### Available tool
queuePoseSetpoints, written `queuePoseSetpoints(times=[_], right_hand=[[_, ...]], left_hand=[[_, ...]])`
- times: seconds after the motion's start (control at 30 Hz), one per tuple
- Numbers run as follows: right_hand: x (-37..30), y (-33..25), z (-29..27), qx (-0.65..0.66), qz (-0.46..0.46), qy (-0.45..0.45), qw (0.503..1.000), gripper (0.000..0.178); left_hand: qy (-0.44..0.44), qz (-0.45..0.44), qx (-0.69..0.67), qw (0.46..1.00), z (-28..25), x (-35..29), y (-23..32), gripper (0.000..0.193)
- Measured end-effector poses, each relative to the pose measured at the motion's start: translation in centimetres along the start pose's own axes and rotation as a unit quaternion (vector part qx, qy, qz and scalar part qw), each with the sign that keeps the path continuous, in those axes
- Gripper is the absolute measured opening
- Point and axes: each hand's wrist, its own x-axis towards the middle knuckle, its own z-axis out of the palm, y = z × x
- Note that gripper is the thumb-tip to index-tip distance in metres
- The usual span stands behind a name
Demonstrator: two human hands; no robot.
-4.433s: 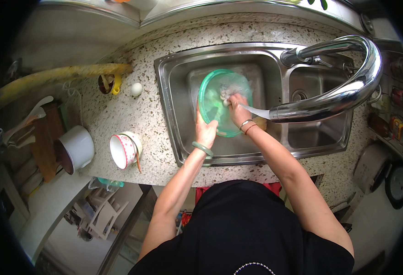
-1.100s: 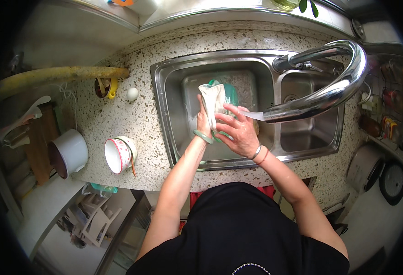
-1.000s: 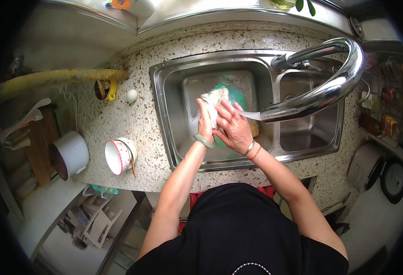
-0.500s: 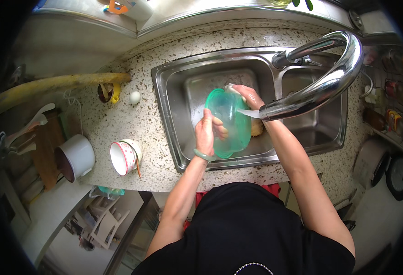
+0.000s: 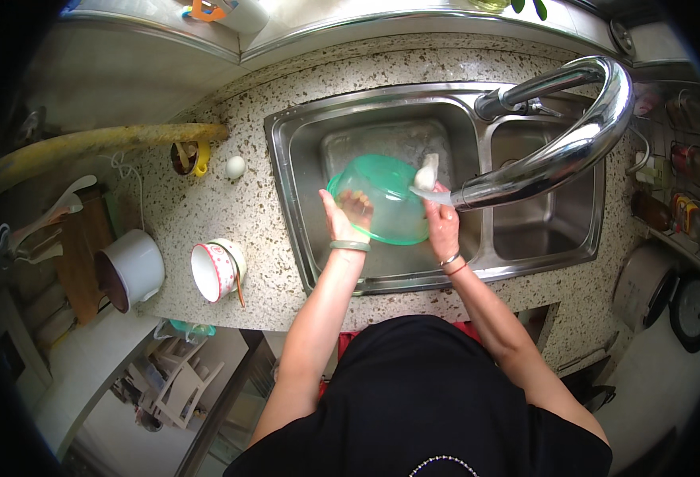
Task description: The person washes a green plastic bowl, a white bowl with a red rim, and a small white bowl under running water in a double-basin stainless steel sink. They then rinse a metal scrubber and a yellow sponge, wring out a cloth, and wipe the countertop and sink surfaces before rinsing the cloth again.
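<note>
A translucent green plastic bowl (image 5: pixel 386 195) hangs tilted over the larger sink basin. My left hand (image 5: pixel 342 223) grips its left side, thumb outside and fingers showing blurred through the plastic. At its right edge, my right hand (image 5: pixel 444 230) is closed on a bunched white cloth (image 5: pixel 427 170). Fingertips of that hand lie partly behind the water. From the spout of the chrome faucet (image 5: pixel 545 179), a short white stream (image 5: pixel 431 196) runs toward the bowl's right side and my right fingers.
The steel double sink (image 5: pixel 290 215) is set in a speckled counter (image 5: pixel 278 312). To the left are a red-and-white bowl (image 5: pixel 213 272) stacked with another, a white pot (image 5: pixel 133 269), an egg (image 5: pixel 235 167) and a yellow cup (image 5: pixel 201 159). A rice cooker (image 5: pixel 644 278) stands right.
The bowl has turned and shifted left. My right hand has come back from its far rim to its right side, bringing the white cloth into fuller view. My left hand has moved slightly left.
</note>
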Motion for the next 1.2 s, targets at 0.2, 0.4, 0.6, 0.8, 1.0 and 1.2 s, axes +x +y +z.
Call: queuePoseSetpoints(times=[0.2, 0.4, 0.6, 0.8, 1.0, 1.2], right_hand=[[-3.2, -6.1, 2.1, -0.18, -0.299, -0.037, 0.936, 0.024], [0.8, -9.1, 3.1, -0.215, -0.402, -0.082, 0.886, 0.019], [5.7, -10.6, 4.1, -0.221, -0.387, -0.121, 0.887, 0.023], [9.2, -10.9, 3.3, -0.086, -0.05, -0.242, 0.965, 0.04], [7.7, -6.5, 1.6, 0.073, -0.079, -0.238, 0.965, 0.038], [2.5, -5.6, -0.2, -0.028, -0.155, -0.183, 0.97, 0.037]], left_hand=[[0.004, 0.073, 0.088, 0.993, 3.5, -1.6, -2.1, 0.071], [-0.105, 0.096, 0.251, 0.958, 5.2, -3.6, -1.5, 0.077], [-0.055, 0.158, 0.292, 0.942, 5.4, -4.0, -1.5, 0.058], [-0.058, 0.072, 0.296, 0.951, 4.8, -5.9, 0.6, 0.055], [-0.038, 0.006, 0.196, 0.98, 3.3, -5.7, 1.9, 0.052], [-0.041, 0.015, 0.16, 0.986, 1.6, -3.7, 1.4, 0.053]])
